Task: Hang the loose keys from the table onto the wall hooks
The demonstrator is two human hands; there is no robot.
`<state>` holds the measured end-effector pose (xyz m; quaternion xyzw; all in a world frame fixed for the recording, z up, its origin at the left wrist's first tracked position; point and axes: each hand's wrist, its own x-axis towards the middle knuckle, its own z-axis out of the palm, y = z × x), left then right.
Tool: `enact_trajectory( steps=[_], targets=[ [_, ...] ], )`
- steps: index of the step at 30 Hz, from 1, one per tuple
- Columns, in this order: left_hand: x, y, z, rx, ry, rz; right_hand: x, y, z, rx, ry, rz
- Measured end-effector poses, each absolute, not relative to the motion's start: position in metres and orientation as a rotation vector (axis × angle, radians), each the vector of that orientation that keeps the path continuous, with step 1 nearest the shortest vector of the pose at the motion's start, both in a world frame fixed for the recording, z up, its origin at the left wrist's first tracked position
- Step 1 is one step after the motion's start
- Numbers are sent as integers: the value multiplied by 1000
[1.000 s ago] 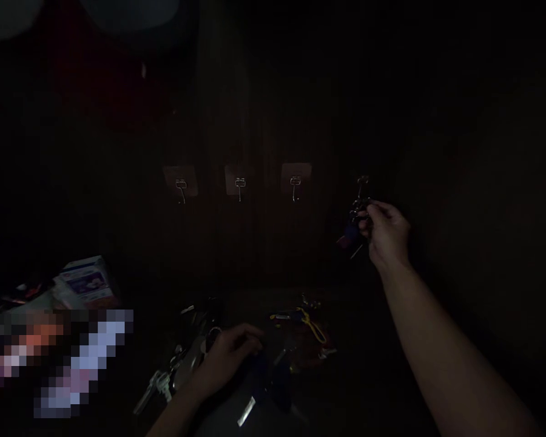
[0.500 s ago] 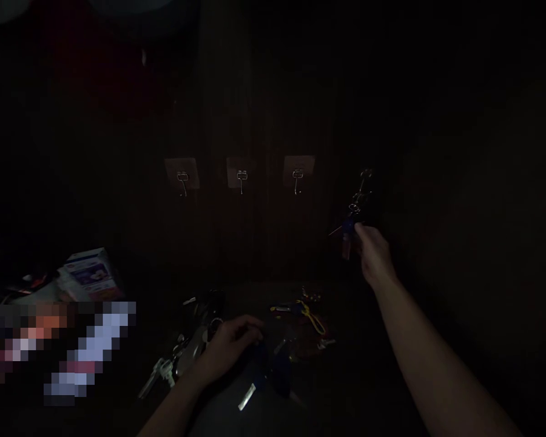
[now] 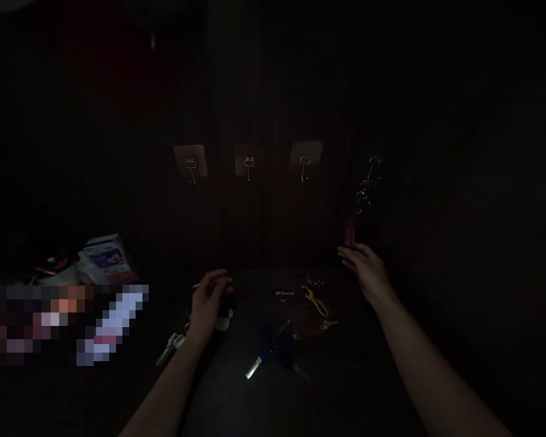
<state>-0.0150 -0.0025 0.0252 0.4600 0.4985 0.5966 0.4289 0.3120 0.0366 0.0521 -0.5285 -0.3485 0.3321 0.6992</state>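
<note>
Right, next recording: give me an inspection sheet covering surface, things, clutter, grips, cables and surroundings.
Surface: dark tabletop, dimly lit.
Things: slim pink tag below silvery metal rings at a metal wall hook; blue-headed metal key, yellow cord loop and silver metal keys on the tabletop.
Clutter: white-and-purple box at left; pixelated items nearby, unreadable.
Grips: right grip at the tag's lower end, hold unclear; left grip near the silver keys, loosely curled, contents unclear.
Cables: nothing seen.
Surroundings: dark wall, three more metal hooks on squarish plates.
</note>
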Motion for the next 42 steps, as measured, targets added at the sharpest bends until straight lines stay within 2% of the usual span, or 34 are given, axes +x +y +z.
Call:
enact_trajectory(
  steps=[9, 15, 18, 27, 42],
  targets=[
    [-24, 4, 20, 1063, 1240, 1567, 288, 16, 33, -1318, -1084, 831],
    [-24, 4, 20, 1069, 1236, 1590, 251, -3, 33, -1371, -1527, 925],
    [-27, 4, 25, 957, 1231, 1678, 231, -14, 34, -1325, -1727, 987],
    [-56, 20, 20, 825, 1370, 1865, 206, -21, 18, -1040, -2220, 848],
    [-88, 31, 13, 1284, 1714, 1534, 198, -12, -6, -1086, -2283, 577]
  ],
)
